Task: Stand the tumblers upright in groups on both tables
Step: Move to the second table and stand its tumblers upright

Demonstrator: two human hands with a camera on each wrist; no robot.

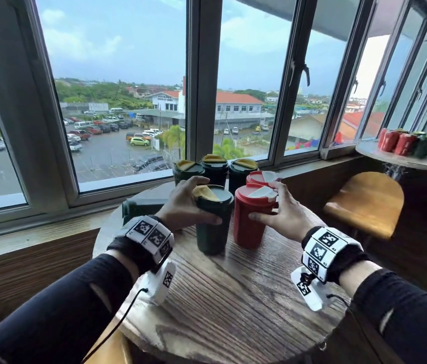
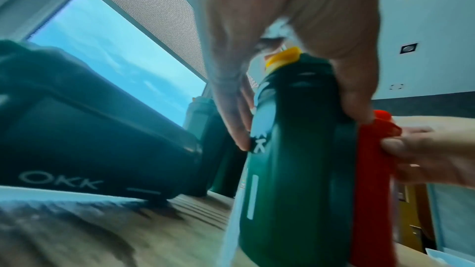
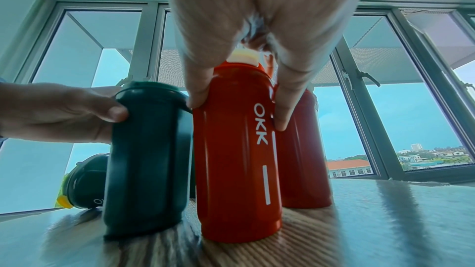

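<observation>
Both wrists low over near table (image 1: 233, 298); my left hand (image 1: 180, 203) grips green tumbler (image 1: 213, 222), right hand (image 1: 283, 214) grips red tumbler (image 1: 253, 219), both upright mid-table. I'd seat bases flat, nudge toward far group (one green lying left), release gently.

The head camera looks forward and down from above the round wooden table (image 1: 246, 298), taking in both forearms, the standing tumblers and the windows (image 1: 128, 74) beyond. The left wrist camera sits low by the tabletop and looks up along the left hand (image 2: 282, 38) at the green tumbler (image 2: 290, 170) very close, with a tumbler lying on its side (image 2: 90, 139) at its left. The right wrist camera, equally low and close, faces the windows past the right hand (image 3: 257, 17) and the red tumbler (image 3: 236, 159); both wrist views share the green and red tumblers side by side and each other's hand.
</observation>
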